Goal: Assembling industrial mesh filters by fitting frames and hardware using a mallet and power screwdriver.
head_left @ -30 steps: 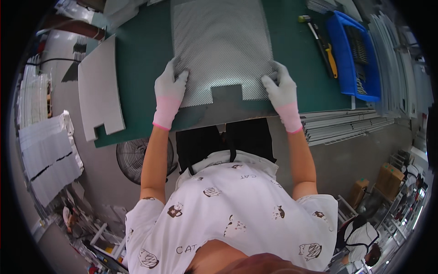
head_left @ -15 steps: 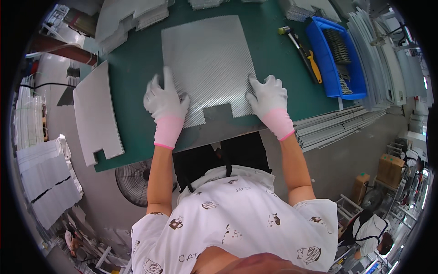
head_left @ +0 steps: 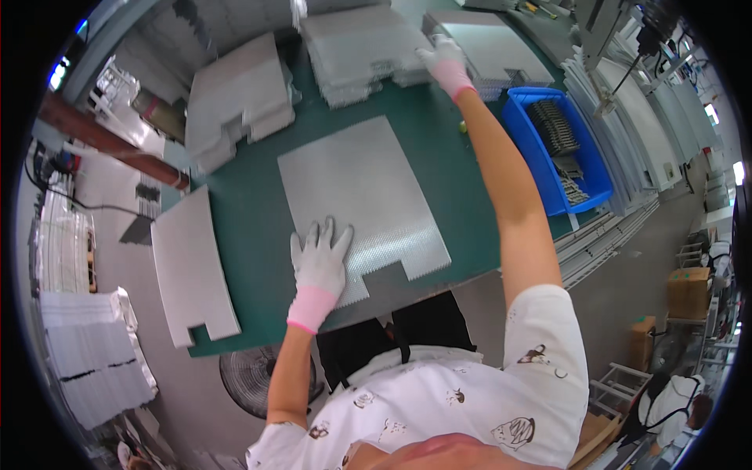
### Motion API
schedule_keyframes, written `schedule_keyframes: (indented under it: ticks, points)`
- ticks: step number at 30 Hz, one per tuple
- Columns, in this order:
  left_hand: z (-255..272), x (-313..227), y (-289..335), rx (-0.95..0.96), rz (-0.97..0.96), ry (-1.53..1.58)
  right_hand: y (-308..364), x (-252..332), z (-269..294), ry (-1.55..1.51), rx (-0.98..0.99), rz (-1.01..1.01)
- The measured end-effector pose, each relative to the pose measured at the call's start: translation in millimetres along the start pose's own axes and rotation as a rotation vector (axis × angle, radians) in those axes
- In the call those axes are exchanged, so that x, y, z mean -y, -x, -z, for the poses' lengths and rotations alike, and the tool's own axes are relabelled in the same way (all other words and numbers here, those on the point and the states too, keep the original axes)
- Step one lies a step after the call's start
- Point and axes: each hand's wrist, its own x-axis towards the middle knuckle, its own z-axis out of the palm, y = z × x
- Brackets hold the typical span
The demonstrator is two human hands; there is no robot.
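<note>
A silvery perforated metal sheet (head_left: 352, 180) with a notch in its near edge lies on the green tabletop (head_left: 251, 180) in front of me. My left hand (head_left: 319, 258), in a white glove with a pink cuff, rests flat on its near left part, fingers spread. Far out to the right, my gloved right hand (head_left: 445, 61) is at the left edge of a stack of notched sheets (head_left: 497, 47), thumb apart from the fingers. Nothing shows in its grasp. Just left of it stands another stack of mesh sheets (head_left: 356, 43).
A third stack (head_left: 239, 90) stands at the back left. One pale notched panel (head_left: 192, 266) lies along the left edge. On the right is a blue bin (head_left: 540, 172) of metal parts, beside upright panels (head_left: 619, 117). A floor fan (head_left: 254, 380) stands below the table.
My right hand has left the sheet's right edge and reached far forward to the back right stack. My left hand has shifted onto the sheet's surface. The view has tilted toward the far stacks.
</note>
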Motion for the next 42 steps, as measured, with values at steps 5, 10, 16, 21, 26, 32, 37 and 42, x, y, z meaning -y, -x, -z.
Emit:
schedule_keyframes:
  ticks: [5, 10, 16, 21, 26, 32, 37, 42]
  points:
    - [-0.3, 10.1, 9.9, 0.02, 0.034, 0.02, -18.8, 42.3, -39.3, 0.101, 0.444, -0.146]
    - [8.8, 1.5, -5.3, -0.035, -0.033, 0.039, -48.9, 45.9, -31.3, 0.273, 0.21, -0.3]
    - [14.0, 3.2, -18.8, -0.112, -0.011, 0.198, -118.9, -20.3, 42.5, -0.462, 0.319, 0.153]
    - [8.3, 11.0, -23.0, -0.13, 0.034, 0.268, -96.1, -28.1, 52.0, -1.673, 0.358, -0.016]
    - [20.1, 21.1, -2.7, -0.327, 0.006, 0.211, 12.0, 19.3, 55.7, -1.849, 0.397, 0.074]
    - [46.6, 30.1, 11.3, -1.116, 0.16, 1.202, 170.9, 33.6, 126.7, -1.752, 0.507, -0.108]
    - [57.5, 37.6, 33.8, -0.45, 0.36, 1.44, 257.0, 49.2, 147.4, -1.282, 0.475, -0.166]
    - [37.2, 2.0, 29.8, -0.332, 0.649, 1.068, 297.6, 39.9, 139.6, -0.603, 0.454, -0.128]
